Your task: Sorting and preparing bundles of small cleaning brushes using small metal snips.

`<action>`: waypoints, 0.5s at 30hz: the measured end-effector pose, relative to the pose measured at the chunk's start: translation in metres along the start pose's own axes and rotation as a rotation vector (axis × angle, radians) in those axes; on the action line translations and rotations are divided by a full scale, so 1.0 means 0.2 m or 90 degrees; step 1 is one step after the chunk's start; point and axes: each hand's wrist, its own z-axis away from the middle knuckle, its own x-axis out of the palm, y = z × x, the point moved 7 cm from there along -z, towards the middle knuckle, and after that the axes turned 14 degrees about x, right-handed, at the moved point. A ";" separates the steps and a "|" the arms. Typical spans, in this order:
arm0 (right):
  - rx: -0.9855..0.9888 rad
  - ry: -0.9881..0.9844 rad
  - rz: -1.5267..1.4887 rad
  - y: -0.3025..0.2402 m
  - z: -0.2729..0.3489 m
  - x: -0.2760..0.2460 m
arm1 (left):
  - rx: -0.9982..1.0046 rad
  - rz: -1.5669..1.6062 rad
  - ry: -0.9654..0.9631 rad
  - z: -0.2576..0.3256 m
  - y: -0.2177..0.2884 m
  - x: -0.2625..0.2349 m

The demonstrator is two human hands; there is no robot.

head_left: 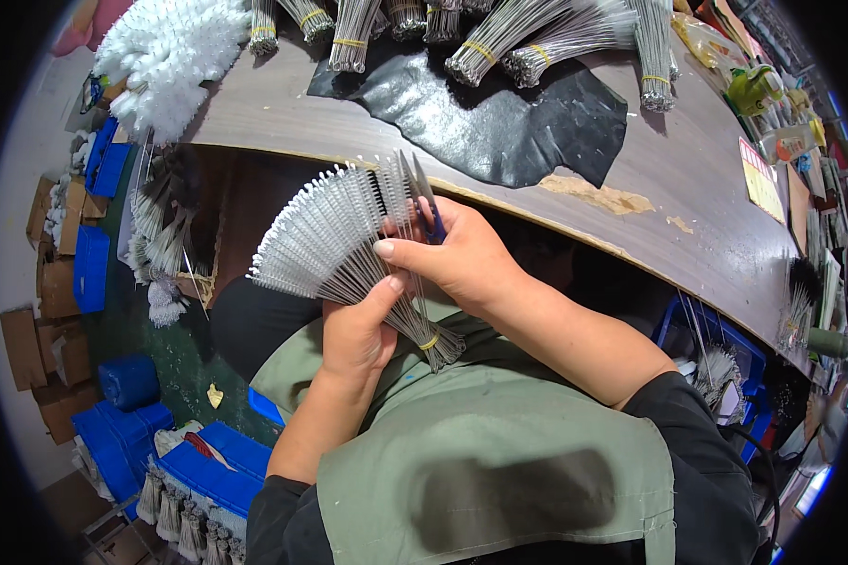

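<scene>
A fanned bundle of thin wire brushes (316,231) with white bristles spreads out above my lap. My left hand (356,334) is closed round its twisted-wire stems, the thumb pressed across them. A yellow band ties the stems at their lower end. Among the white heads near the right side of the fan, a dark-bristled strip stands out. My right hand (471,252) holds a pair of scissors (430,207) with dark blue handles, blades pointing up and away. Its thumb and fingers also touch a few brushes at the right edge of the fan.
Several banded brush bundles (485,52) lie at the far side of the table (273,108), beside a black sheet (499,127). White brush heads (165,66) are heaped at the far left. Blue bins (221,461) and cartons stand on the floor at left. A blue crate (752,363) is at right.
</scene>
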 end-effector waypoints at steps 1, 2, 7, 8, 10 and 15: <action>-0.003 0.014 0.000 -0.01 0.01 -0.01 | -0.017 0.006 -0.004 0.01 -0.01 -0.01; -0.006 0.025 0.000 -0.01 0.01 -0.02 | -0.012 0.008 -0.006 0.01 0.00 -0.04; -0.010 0.002 -0.072 -0.03 0.03 -0.03 | -0.040 -0.027 -0.008 0.01 0.00 -0.06; -0.013 0.002 -0.073 -0.03 0.03 -0.02 | -0.044 -0.026 -0.007 0.01 0.00 -0.05; 0.009 -0.023 -0.126 -0.04 0.04 0.00 | -0.034 -0.017 -0.015 0.02 0.00 -0.04; 0.060 -0.034 0.002 0.00 0.04 0.01 | -0.021 0.008 -0.068 0.05 0.03 0.06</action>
